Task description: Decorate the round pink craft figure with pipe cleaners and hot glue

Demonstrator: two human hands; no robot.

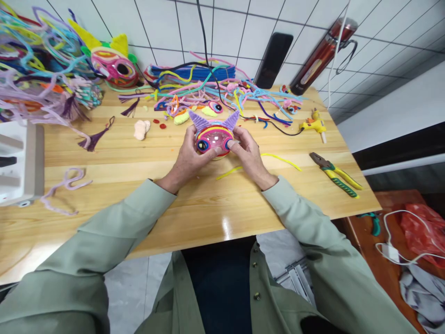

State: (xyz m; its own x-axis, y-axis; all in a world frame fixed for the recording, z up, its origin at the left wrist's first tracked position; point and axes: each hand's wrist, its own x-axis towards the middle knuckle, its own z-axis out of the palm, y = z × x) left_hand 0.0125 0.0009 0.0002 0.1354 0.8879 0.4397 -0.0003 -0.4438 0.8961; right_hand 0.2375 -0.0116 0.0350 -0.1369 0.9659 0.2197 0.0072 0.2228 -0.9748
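Between my two hands is a round pipe-cleaner craft figure (pixel 212 135) with purple pointed ears, a clear shiny dome at its front and blue-and-pink ringed eyes. My left hand (pixel 194 155) grips its left side, thumb along the lower edge. On the other side my right hand (pixel 249 152) holds it, with thumb and finger at the right eye. A yellow pipe cleaner (pixel 281 160) lies on the table by my right hand and passes behind it. Just beyond the figure rests a loose ringed eye piece (pixel 216 107).
Pipe cleaners (pixel 194 79) heap along the tiled wall, beside a finished pink figure (pixel 116 67). A phone (pixel 274 58) and a red thermos (pixel 323 58) lean there. To the right lie a yellow glue gun (pixel 314 124) and pliers (pixel 335 174). A white machine (pixel 21 162) stands left.
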